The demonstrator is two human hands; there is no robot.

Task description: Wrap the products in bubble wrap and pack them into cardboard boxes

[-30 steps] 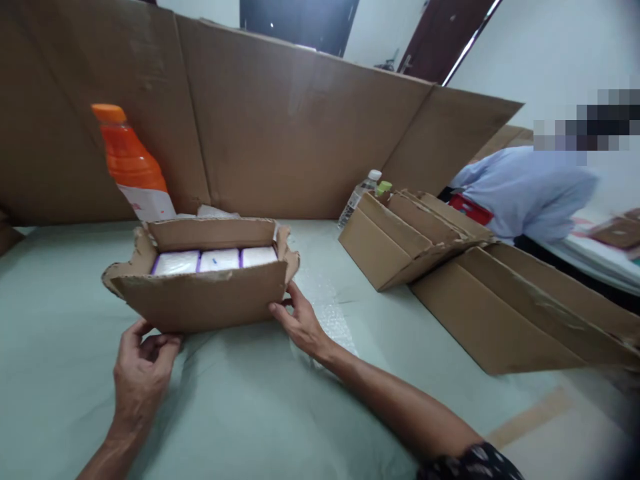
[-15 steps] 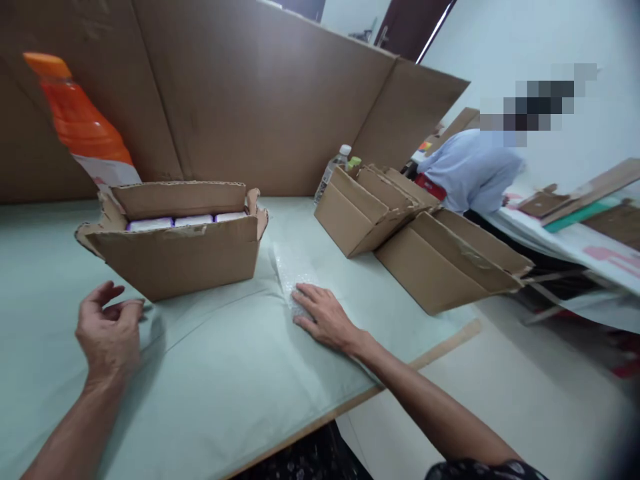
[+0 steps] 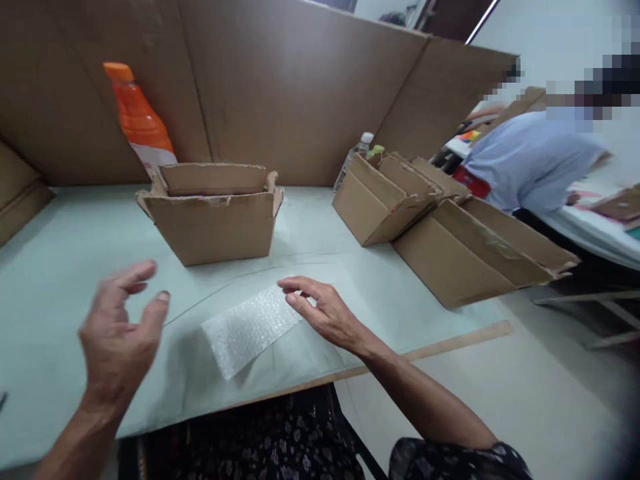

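A small clear bubble wrap bag or sheet slants across the near middle of the table, a shadow under its near edge. My right hand is at its right end, thumb and fingers closed on the edge. To the left, my left hand hovers over the table, slightly blurred, thumb and fingers apart and holding nothing. Beyond both hands stands an open cardboard box, its flaps up; its contents are mostly hidden behind the front wall.
Two open cardboard boxes stand at the right. Behind are an orange bottle and a clear bottle. A tall cardboard panel borders the back. Another person in a light blue top sits at a table to the right.
The bubble wrap has turned and come nearer and leftward, with my right hand at its end. My left hand has opened wider. The view has swung left.
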